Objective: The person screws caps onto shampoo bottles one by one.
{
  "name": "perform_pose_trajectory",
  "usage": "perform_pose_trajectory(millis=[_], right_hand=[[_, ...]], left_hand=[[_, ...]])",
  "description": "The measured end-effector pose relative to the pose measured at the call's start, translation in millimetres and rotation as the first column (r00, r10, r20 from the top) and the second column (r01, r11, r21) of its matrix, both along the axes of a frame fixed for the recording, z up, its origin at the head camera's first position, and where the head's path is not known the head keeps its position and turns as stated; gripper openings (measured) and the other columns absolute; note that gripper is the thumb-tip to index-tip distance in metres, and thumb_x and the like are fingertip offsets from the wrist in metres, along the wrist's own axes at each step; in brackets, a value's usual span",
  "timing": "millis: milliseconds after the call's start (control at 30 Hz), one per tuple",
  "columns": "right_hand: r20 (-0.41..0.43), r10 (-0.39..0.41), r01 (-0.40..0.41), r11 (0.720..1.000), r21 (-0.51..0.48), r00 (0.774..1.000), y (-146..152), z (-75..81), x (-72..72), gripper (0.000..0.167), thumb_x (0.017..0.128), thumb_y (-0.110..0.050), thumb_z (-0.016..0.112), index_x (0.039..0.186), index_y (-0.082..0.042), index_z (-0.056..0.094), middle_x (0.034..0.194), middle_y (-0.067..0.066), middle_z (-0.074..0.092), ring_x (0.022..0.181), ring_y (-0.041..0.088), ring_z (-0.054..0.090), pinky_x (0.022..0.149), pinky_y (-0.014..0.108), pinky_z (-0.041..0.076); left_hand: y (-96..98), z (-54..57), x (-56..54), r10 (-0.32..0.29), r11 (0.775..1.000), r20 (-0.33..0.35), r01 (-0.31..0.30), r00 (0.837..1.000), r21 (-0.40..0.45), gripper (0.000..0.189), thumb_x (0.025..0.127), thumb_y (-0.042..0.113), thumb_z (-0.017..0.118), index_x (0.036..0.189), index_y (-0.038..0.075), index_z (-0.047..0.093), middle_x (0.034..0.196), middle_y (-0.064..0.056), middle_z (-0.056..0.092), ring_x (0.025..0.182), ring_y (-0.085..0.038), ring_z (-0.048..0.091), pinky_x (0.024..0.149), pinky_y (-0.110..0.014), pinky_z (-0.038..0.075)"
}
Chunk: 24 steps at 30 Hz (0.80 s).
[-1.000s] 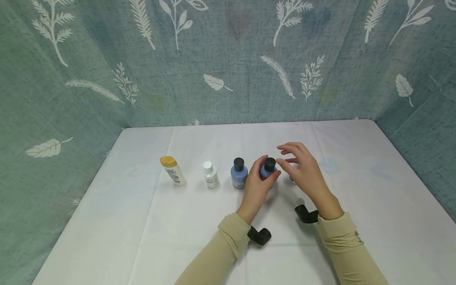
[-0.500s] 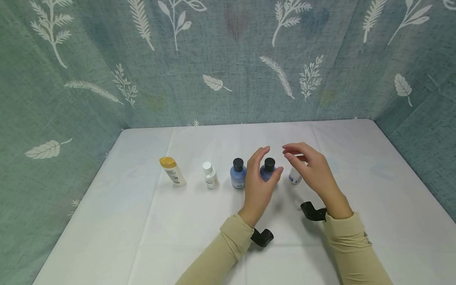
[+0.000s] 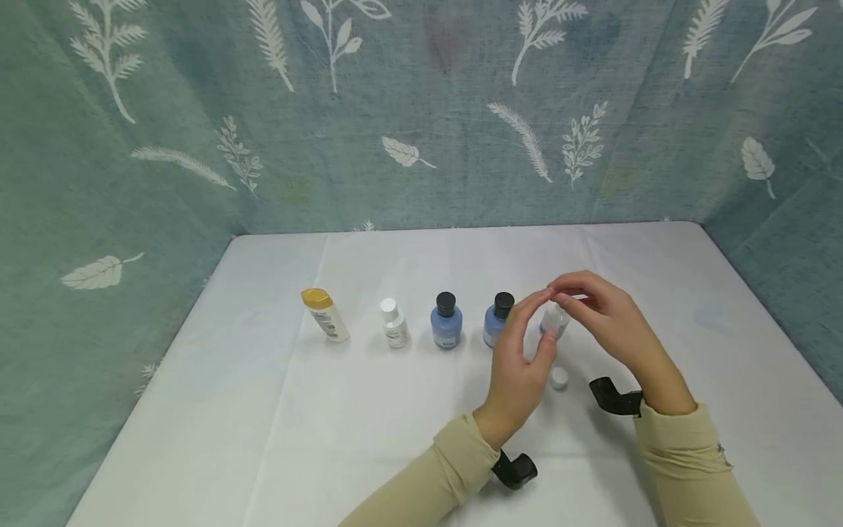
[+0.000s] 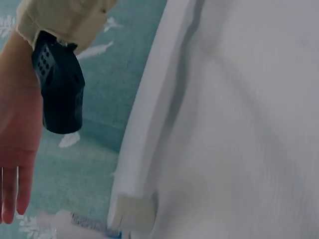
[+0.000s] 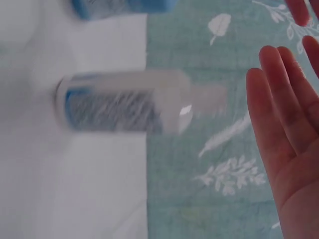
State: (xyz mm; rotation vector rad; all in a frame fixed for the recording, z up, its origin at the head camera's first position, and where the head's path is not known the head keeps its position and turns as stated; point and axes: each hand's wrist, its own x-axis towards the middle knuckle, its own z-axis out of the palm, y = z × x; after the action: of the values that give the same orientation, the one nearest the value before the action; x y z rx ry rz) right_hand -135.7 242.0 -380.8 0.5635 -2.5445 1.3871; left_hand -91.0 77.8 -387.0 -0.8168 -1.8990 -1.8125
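In the head view my left hand (image 3: 523, 369) reaches right in front of the second blue bottle (image 3: 497, 320), its fingers loosely bent and holding nothing. My right hand (image 3: 606, 315) is beside and above a small white bottle (image 3: 555, 322), its fingertips close to the left ones. The right wrist view shows this bottle (image 5: 119, 102) upright on the table with a bare, translucent neck; the right hand's extended fingers (image 5: 279, 99) are apart from it. A loose white cap (image 3: 558, 378) lies on the table in front of the bottle.
To the left stand another blue bottle with a black cap (image 3: 446, 322), a white bottle (image 3: 395, 323) and a cream bottle with a yellow cap (image 3: 326, 315). A white cloth covers the table (image 3: 356, 424). A leaf-patterned green curtain (image 3: 421, 190) hangs behind it.
My left hand has let go of the second blue bottle and moved right towards the white bottle. The right hand has shifted right too. The loose cap is now in plain view.
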Motion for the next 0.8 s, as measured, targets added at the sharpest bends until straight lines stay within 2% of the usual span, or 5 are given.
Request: perform_pose_trajectory(millis=[133,267,433,567,800], right_hand=[[0.039,0.016,-0.017,0.999,0.030,0.999,13.9,-4.7,5.9,0.019,0.088,-0.022,0.056,0.106,-0.018,0.060,0.105,-0.007,0.057,0.095,0.006,0.053,0.075,0.016,0.044],[0.122,0.083,-0.094,0.991,0.092,0.989,26.7,-12.1,12.7,0.021,0.089,-0.022,0.055,0.109,-0.018,0.061,0.108,-0.007,0.058,0.096,0.007,0.054,0.077,0.019,0.045],[0.312,0.155,-0.212,0.965,0.157,0.937,30.6,-22.3,15.8,0.026,0.089,-0.026,0.055,0.114,-0.020,0.058,0.102,-0.003,0.060,0.090,0.014,0.058,0.077,0.029,0.046],[0.412,0.178,-0.276,0.942,0.191,0.894,27.7,-29.2,14.5,0.028,0.088,-0.023,0.056,0.114,-0.014,0.057,0.093,-0.001,0.061,0.085,0.015,0.057,0.073,0.031,0.045],[0.510,0.230,-0.359,0.918,0.170,0.829,21.8,-39.5,13.9,0.029,0.083,-0.020,0.061,0.108,-0.006,0.055,0.090,0.001,0.059,0.078,0.017,0.055,0.063,0.030,0.045]], left_hand=[[7.1,-3.8,4.2,-0.020,1.000,0.172,0.018,0.985,0.013,0.045,0.089,-0.002,0.044,0.133,0.008,0.037,0.135,-0.003,0.039,0.126,-0.015,0.032,0.101,-0.035,0.027],[11.9,-8.9,3.5,-0.036,0.999,0.273,0.030,0.961,0.025,0.045,0.091,0.002,0.042,0.135,0.013,0.034,0.137,0.002,0.036,0.128,-0.013,0.029,0.101,-0.037,0.027],[19.6,-25.0,-8.0,0.000,1.000,0.343,0.005,0.939,-0.012,0.047,0.092,0.009,0.043,0.136,0.021,0.033,0.137,0.007,0.035,0.127,-0.010,0.029,0.101,-0.037,0.027],[27.1,-42.0,-19.8,0.040,0.998,0.439,-0.015,0.898,-0.060,0.051,0.089,0.016,0.049,0.135,0.031,0.032,0.136,0.011,0.033,0.123,-0.008,0.032,0.098,-0.036,0.031],[39.2,-48.9,-32.1,0.048,0.995,0.568,0.007,0.822,-0.095,0.052,0.086,0.033,0.055,0.133,0.034,0.034,0.132,0.011,0.035,0.115,-0.011,0.039,0.093,-0.033,0.034]])
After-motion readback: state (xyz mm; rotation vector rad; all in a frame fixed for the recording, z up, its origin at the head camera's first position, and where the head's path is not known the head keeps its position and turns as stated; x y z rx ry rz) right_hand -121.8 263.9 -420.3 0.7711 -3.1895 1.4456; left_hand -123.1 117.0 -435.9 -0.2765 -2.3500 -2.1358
